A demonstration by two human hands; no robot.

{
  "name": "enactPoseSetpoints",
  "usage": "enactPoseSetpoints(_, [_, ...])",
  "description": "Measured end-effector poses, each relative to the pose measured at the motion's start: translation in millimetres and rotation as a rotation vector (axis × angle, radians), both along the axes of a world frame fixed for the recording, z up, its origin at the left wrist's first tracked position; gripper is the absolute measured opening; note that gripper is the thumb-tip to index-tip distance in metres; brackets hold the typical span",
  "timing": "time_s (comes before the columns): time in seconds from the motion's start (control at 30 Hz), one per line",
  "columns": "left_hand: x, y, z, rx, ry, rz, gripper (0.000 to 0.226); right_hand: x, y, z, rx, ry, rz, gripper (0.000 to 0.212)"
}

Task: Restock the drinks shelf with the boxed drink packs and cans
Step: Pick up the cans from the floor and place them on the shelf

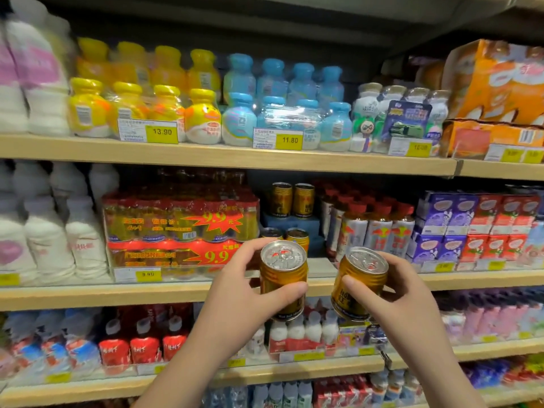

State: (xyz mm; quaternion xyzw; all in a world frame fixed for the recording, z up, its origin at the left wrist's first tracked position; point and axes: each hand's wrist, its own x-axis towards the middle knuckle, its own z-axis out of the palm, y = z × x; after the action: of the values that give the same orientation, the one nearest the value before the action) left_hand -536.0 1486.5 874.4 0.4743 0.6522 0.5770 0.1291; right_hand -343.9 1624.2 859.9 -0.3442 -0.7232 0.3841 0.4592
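Observation:
My left hand (247, 285) grips a gold drink can (283, 275), upright, in front of the middle shelf's edge (182, 293). My right hand (397, 293) grips a second gold can (357, 282), tilted slightly left. Behind them, in a gap on the middle shelf, two gold cans (297, 237) stand low and two more gold cans (293, 199) stand on a blue box (290, 223). To the left of that gap sit wrapped red-and-gold drink packs (179, 222).
Slim silver-and-red cans (379, 228) and purple and red boxed drink packs (474, 225) fill the middle shelf to the right of the gap. White bottles (50, 231) stand at its left. Yellow and blue bottles crowd the top shelf (223, 159). The lower shelves hold more bottles.

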Motion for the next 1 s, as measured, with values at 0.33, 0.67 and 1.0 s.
enactPoseSetpoints(0.33, [0.4,44.4,10.0,0.018,0.013,0.098,0.060,-18.9,58.3,7.8,0.004,0.036,0.124,0.048])
enactPoseSetpoints(0.67, [7.7,68.3,14.4,0.028,0.028,0.159,0.061,-60.2,117.1,12.3,0.179,-0.106,0.088,0.055])
enactPoseSetpoints(1.0, [5.6,69.8,15.0,0.033,0.031,0.194,0.061,-116.8,154.7,-13.2,0.212,-0.306,-0.065,0.051])
